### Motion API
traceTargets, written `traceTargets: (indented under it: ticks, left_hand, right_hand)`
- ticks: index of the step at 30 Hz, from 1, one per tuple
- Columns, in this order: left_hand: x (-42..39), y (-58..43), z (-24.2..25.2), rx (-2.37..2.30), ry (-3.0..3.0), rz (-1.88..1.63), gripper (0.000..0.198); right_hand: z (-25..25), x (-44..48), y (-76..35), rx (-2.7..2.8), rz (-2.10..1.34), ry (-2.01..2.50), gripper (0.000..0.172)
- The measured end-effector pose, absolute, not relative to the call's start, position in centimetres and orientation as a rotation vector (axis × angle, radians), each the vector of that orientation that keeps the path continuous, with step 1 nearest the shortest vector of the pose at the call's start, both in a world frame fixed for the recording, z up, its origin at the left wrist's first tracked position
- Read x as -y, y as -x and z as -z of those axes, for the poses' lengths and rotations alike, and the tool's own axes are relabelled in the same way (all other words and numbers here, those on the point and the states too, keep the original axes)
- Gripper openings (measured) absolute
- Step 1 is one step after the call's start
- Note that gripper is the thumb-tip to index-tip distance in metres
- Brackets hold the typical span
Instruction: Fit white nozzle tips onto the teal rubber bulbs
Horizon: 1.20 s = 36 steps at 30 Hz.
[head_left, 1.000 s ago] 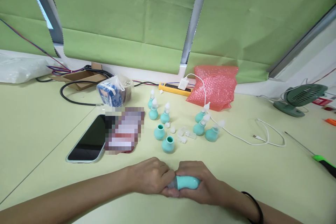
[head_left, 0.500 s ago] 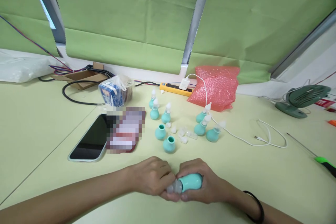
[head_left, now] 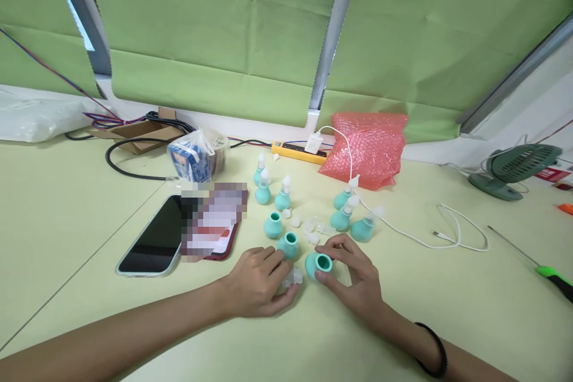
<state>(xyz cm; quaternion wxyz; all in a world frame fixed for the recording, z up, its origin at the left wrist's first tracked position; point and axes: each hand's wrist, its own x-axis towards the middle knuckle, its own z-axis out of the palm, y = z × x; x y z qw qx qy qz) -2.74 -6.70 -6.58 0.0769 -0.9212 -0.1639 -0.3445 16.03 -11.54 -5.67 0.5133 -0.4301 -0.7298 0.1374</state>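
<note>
right hand [head_left: 356, 277] pinching teal bulb [head_left: 319, 264] on desk [head_left: 447, 310], mouth up. left hand [head_left: 259, 280] fingers clamped on clear tip [head_left: 293, 277] beside it. prob light, soft, squashy; grip bulb at waist, tip by base.

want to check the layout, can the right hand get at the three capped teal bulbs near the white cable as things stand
Probably yes. The right hand holds an open teal bulb just in front of the three capped bulbs, and only bare table and a few small clear caps lie between. It would need to let go first.
</note>
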Motion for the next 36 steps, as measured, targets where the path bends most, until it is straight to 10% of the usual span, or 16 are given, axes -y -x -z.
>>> traceTargets:
  ticks: [13, 31, 36]
  left_hand:
    - [6.8, 2.7, 5.9, 0.358, 2.686, 1.089, 0.023]
    - [7.3, 3.2, 5.7, -0.049, 2.842, 1.203, 0.014]
    - [7.3, 2.8, 6.5, 0.1, 2.758, 1.396, 0.041]
  right_hand:
    - [5.8, 11.9, -16.0, 1.929, -0.101, 1.057, 0.045]
    - [6.1, 13.2, -17.1, 2.525, 0.513, 0.77, 0.023]
    - [5.8, 12.8, -17.3, 2.175, 0.498, 0.835, 0.023]
